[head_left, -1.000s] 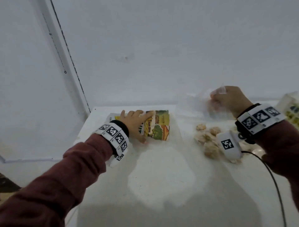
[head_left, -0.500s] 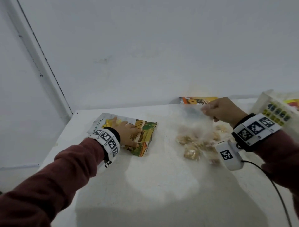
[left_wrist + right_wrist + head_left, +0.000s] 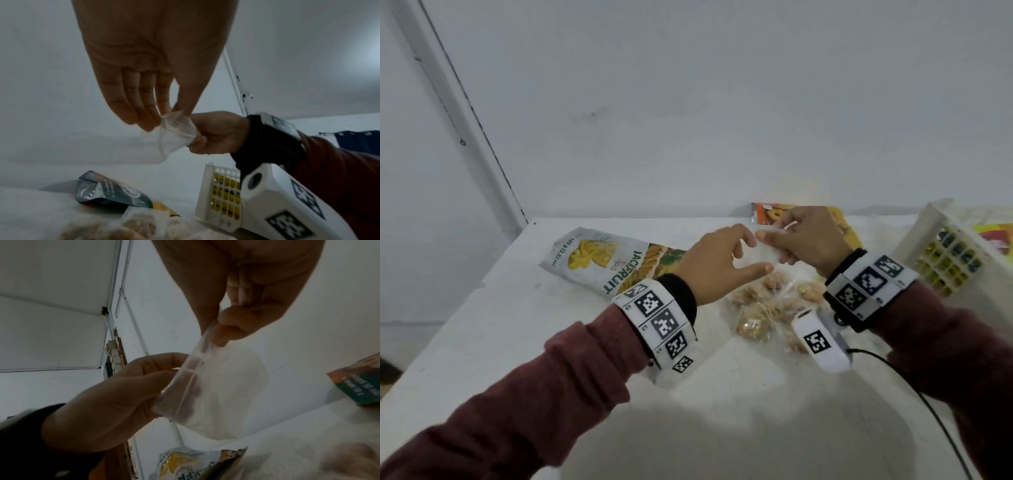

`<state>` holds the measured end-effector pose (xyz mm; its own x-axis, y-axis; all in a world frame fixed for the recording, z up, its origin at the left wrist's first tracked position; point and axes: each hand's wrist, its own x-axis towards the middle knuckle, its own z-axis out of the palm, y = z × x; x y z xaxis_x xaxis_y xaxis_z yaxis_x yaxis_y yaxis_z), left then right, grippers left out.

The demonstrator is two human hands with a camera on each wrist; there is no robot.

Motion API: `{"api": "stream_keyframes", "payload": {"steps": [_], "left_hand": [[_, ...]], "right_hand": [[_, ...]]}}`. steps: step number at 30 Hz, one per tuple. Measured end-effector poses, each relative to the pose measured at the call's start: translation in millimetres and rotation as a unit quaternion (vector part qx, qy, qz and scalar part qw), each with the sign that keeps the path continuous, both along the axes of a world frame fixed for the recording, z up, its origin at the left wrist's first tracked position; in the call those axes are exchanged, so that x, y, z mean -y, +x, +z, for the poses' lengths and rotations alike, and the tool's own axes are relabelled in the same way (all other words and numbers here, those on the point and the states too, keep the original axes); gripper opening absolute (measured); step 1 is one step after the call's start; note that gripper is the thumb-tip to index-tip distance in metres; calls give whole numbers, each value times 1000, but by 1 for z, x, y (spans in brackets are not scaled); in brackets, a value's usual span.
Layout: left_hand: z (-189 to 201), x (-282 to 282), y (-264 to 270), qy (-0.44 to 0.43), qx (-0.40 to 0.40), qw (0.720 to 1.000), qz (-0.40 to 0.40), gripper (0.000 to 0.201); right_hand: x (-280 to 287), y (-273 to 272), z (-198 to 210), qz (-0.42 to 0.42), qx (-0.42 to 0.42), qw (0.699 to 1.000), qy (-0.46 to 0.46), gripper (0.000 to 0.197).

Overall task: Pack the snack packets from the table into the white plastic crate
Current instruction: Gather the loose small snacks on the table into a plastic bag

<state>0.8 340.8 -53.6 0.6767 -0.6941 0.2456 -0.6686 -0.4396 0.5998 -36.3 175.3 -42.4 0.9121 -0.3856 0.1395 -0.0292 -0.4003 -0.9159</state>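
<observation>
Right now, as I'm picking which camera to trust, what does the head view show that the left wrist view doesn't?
Only head: the jackfruit packet lying flat on the table. Only left wrist: the left hand plainly pinching the clear bag at its top edge, next to the right hand, which grips it too. Both: the white crate and the bag's brown snack pieces.

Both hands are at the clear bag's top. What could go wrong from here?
The clear bag is held only by its thin top edge, pinched by the right hand and left hand; it may slip or open, spilling pieces.
The jackfruit packet lies unheld near the table's left edge; a sleeve could knock it off.
</observation>
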Motion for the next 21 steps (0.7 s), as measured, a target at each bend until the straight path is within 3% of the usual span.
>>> {"api": "stream_keyframes", "payload": {"steps": [3, 6, 9, 12, 17, 21], "left_hand": [[2, 6, 2, -9, -18, 999, 29, 17], [7, 7, 3, 32, 34, 998, 52, 22], [10, 10, 4, 51, 57, 994, 73, 27], [12, 13, -2, 50, 47, 995, 69, 24], [13, 14, -15, 75, 73, 994, 38, 15], [13, 11, -10, 123, 107, 981, 100, 28]], "right_hand": [[4, -2, -4, 18, 10, 1000, 1, 29], [11, -8, -6, 94, -39, 994, -30, 34], [18, -12, -11, 136, -61, 965, -214, 30], [18, -13, -13, 115, 24, 945, -307, 11], [23, -10, -13, 66, 68, 957, -272, 11], [27, -11, -10, 170, -27, 971, -167, 22]]}}
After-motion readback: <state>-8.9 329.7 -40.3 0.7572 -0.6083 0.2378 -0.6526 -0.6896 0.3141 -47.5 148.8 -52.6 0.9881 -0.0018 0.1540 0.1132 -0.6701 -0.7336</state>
